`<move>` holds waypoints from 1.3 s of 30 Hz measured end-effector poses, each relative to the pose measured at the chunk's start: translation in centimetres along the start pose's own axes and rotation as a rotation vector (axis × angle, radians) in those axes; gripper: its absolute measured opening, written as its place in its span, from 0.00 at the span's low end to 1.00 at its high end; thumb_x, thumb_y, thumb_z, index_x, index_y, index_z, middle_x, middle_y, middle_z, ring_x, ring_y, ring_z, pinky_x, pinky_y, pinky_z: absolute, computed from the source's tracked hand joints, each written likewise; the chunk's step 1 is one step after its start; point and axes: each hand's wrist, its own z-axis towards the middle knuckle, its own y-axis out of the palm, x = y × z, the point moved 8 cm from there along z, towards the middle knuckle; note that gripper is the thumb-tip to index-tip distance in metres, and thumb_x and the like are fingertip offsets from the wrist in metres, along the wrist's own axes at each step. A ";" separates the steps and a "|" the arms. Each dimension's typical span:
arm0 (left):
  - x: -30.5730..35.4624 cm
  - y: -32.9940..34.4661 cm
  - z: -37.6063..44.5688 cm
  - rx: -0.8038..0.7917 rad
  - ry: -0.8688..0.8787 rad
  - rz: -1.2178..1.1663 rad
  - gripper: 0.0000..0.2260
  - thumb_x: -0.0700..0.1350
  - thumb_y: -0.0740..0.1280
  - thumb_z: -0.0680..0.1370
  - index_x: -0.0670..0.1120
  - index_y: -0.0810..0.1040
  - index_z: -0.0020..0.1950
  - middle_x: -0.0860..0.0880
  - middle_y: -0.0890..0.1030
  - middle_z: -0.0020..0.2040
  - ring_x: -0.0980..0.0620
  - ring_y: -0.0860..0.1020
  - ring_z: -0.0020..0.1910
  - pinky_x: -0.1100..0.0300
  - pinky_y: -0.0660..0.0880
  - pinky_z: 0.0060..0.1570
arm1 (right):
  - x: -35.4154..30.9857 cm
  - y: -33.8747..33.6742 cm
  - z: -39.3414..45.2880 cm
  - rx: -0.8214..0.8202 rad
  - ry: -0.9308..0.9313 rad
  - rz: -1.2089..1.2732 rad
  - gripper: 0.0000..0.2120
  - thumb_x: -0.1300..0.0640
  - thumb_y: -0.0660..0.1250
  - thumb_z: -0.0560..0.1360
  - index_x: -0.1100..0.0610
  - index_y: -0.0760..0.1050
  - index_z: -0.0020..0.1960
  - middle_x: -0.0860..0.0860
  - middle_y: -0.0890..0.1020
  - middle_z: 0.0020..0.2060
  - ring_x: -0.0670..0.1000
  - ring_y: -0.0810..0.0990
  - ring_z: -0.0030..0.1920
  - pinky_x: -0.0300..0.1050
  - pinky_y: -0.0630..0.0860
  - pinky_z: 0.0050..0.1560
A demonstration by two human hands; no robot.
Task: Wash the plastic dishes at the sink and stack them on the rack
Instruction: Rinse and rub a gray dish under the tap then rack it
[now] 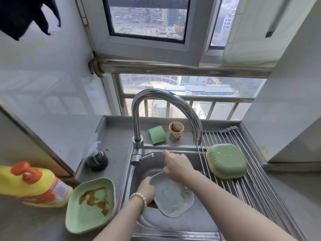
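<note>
One dish, a green plate, is already set upside down on the roll-up rack at the sink's right, so approx. one item looks done. A pale plate is held over the sink basin, w/ brown residue seen at its right edge & bottom; it is judged mid-wash. It is gripped at its left rim by the left hand, fingers curled round the edge. The right hand is extended above the plate toward the tap lever, index finger straight, nothing held. A thin stream seems to run from the tap. Left to do: a stained green plate on the counter, and prob. the stained cup beside the green sponge.
</note>
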 end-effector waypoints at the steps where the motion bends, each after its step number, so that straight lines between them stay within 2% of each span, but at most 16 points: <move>1: 0.2 0.1 -0.2 -0.004 0.012 0.005 0.11 0.32 0.59 0.75 0.47 0.76 0.44 0.44 0.81 0.45 0.47 0.79 0.47 0.48 0.79 0.48 | -0.1 0.3 0.8 -0.027 0.029 0.026 0.11 0.57 0.58 0.74 0.56 0.66 0.56 0.54 0.79 0.52 0.58 0.77 0.52 0.51 0.64 0.48; 3: 0.2 0.4 -0.3 -0.018 0.011 -0.040 0.13 0.31 0.57 0.76 0.46 0.77 0.46 0.45 0.80 0.43 0.46 0.79 0.47 0.50 0.78 0.49 | -0.8 0.6 2.0 -0.059 0.039 0.032 0.11 0.56 0.57 0.75 0.56 0.65 0.57 0.55 0.77 0.54 0.59 0.76 0.55 0.52 0.65 0.50; 5: -0.4 0.1 0.0 -0.013 -0.025 -0.091 0.16 0.30 0.55 0.75 0.44 0.77 0.55 0.45 0.81 0.45 0.45 0.81 0.47 0.49 0.80 0.47 | -1.4 1.2 2.7 -0.123 0.039 0.030 0.11 0.56 0.56 0.77 0.56 0.65 0.59 0.56 0.75 0.56 0.59 0.75 0.57 0.53 0.65 0.53; 9: -0.7 -0.3 -0.8 -0.038 -0.118 -0.174 0.15 0.31 0.53 0.77 0.48 0.74 0.50 0.42 0.80 0.47 0.43 0.82 0.42 0.46 0.81 0.33 | -2.2 2.1 3.5 -0.179 0.050 0.003 0.11 0.59 0.56 0.77 0.57 0.65 0.59 0.57 0.74 0.59 0.59 0.74 0.60 0.54 0.65 0.56; 12: -0.3 -0.4 -1.3 -0.043 -0.103 -0.174 0.12 0.32 0.57 0.77 0.47 0.74 0.47 0.41 0.81 0.45 0.42 0.82 0.44 0.44 0.81 0.40 | -2.6 2.2 3.8 -0.208 0.076 0.050 0.11 0.62 0.55 0.77 0.59 0.67 0.59 0.58 0.74 0.60 0.60 0.74 0.60 0.53 0.66 0.56; 15: 0.1 -0.2 -0.9 -0.023 -0.048 -0.168 0.08 0.38 0.59 0.79 0.46 0.77 0.46 0.46 0.81 0.39 0.47 0.80 0.40 0.49 0.80 0.42 | -3.5 2.5 3.2 -0.261 0.055 0.040 0.11 0.62 0.59 0.77 0.61 0.69 0.59 0.59 0.76 0.59 0.61 0.75 0.59 0.51 0.69 0.54; 18: 0.4 0.8 -0.7 -0.027 -0.047 -0.221 0.10 0.46 0.60 0.81 0.44 0.79 0.49 0.46 0.80 0.35 0.49 0.78 0.33 0.54 0.77 0.32 | -4.4 3.1 1.8 -0.327 0.023 0.080 0.11 0.63 0.63 0.75 0.63 0.70 0.57 0.60 0.77 0.56 0.61 0.77 0.56 0.49 0.71 0.49; 22: 0.3 2.1 0.4 -0.011 -0.062 -0.362 0.13 0.51 0.61 0.81 0.46 0.81 0.49 0.42 0.84 0.45 0.43 0.82 0.42 0.46 0.80 0.40 | -2.1 2.2 -1.1 -0.155 0.057 0.197 0.10 0.63 0.59 0.75 0.64 0.77 0.52 0.59 0.79 0.52 0.59 0.77 0.54 0.48 0.71 0.51; 24: 0.2 2.6 0.6 0.021 -0.097 -0.497 0.13 0.51 0.58 0.82 0.45 0.78 0.54 0.40 0.81 0.50 0.41 0.81 0.45 0.49 0.79 0.33 | -0.2 2.6 -4.1 -0.072 0.104 0.236 0.12 0.60 0.57 0.77 0.63 0.77 0.53 0.58 0.79 0.53 0.58 0.76 0.55 0.47 0.69 0.54; 27: 0.6 3.4 0.8 0.072 -0.074 -0.578 0.16 0.56 0.57 0.82 0.47 0.78 0.51 0.40 0.81 0.49 0.41 0.80 0.43 0.52 0.78 0.30 | 0.6 4.0 -8.8 -0.089 0.020 0.130 0.27 0.47 0.43 0.77 0.61 0.76 0.53 0.58 0.78 0.54 0.59 0.75 0.57 0.48 0.68 0.57; 29: 1.5 4.2 0.6 0.079 -0.026 -0.538 0.18 0.58 0.57 0.81 0.47 0.79 0.48 0.39 0.81 0.50 0.40 0.81 0.46 0.45 0.80 0.38 | 2.3 4.7 -9.9 -0.154 0.009 -0.103 0.42 0.41 0.30 0.74 0.63 0.76 0.59 0.60 0.76 0.60 0.61 0.73 0.61 0.53 0.66 0.66; 31: 2.4 5.6 0.0 0.029 -0.019 -0.582 0.16 0.55 0.56 0.82 0.45 0.77 0.55 0.40 0.81 0.52 0.41 0.80 0.47 0.48 0.80 0.39 | 5.2 4.3 -9.5 -0.204 0.137 -0.226 0.53 0.37 0.18 0.71 0.63 0.69 0.70 0.64 0.69 0.67 0.63 0.67 0.69 0.56 0.58 0.71; 32: 2.9 6.6 -0.6 -0.017 -0.022 -0.625 0.15 0.53 0.55 0.83 0.45 0.75 0.58 0.40 0.80 0.54 0.42 0.79 0.47 0.50 0.80 0.37 | 6.6 4.0 -9.1 -0.218 0.246 -0.207 0.51 0.35 0.19 0.71 0.62 0.61 0.74 0.63 0.63 0.72 0.61 0.60 0.73 0.55 0.53 0.73; 34: 3.9 8.1 -1.4 -0.099 -0.021 -0.722 0.12 0.51 0.54 0.84 0.48 0.72 0.60 0.42 0.79 0.55 0.44 0.79 0.47 0.51 0.79 0.37 | 7.5 4.1 -7.7 -0.263 0.379 -0.051 0.35 0.38 0.36 0.80 0.60 0.49 0.78 0.58 0.50 0.77 0.56 0.49 0.77 0.53 0.46 0.75; 36: 4.7 8.4 -1.7 -0.165 -0.018 -0.811 0.10 0.52 0.52 0.84 0.52 0.69 0.61 0.47 0.79 0.53 0.47 0.79 0.47 0.50 0.78 0.42 | 5.4 4.3 -6.6 -0.276 0.324 0.121 0.29 0.44 0.42 0.83 0.57 0.44 0.78 0.53 0.45 0.78 0.53 0.42 0.77 0.52 0.42 0.76; 39: 5.2 7.0 -1.1 -0.190 0.003 -0.902 0.11 0.51 0.52 0.84 0.50 0.67 0.63 0.44 0.78 0.52 0.45 0.79 0.45 0.51 0.77 0.42 | 2.0 5.2 -7.4 -0.321 0.160 0.234 0.24 0.51 0.45 0.84 0.54 0.47 0.78 0.50 0.47 0.78 0.51 0.44 0.77 0.49 0.43 0.76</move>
